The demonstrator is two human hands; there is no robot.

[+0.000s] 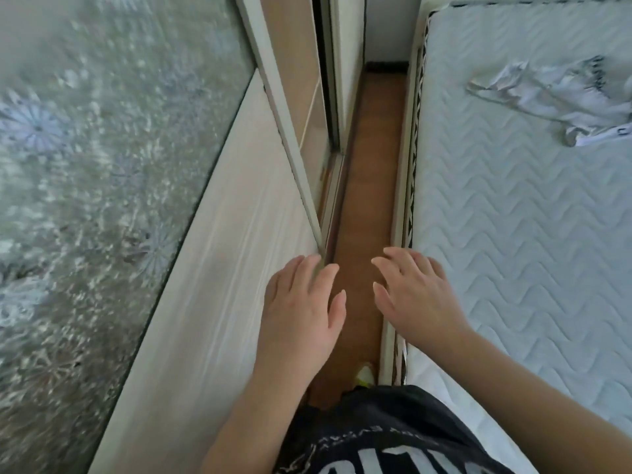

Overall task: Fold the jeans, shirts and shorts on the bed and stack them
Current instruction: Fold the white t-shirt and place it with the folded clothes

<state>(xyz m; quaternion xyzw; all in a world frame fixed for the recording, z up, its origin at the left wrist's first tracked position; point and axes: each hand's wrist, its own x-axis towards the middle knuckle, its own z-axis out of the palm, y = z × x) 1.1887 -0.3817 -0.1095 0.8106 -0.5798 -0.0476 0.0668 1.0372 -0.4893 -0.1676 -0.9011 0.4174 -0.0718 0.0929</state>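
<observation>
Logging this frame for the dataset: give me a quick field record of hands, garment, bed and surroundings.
left hand: open, fingers straight, at the edge of the wardrobe sliding door; contact unclear
right hand: open, fingers spread, over the near edge of the mattress, holds nothing
garment: white, crumpled, unfolded, on the far right of the mattress, apart from both hands
mattress: white quilted cover
floor: narrow brown strip between wardrobe and bed
folded stack: none in view
</observation>
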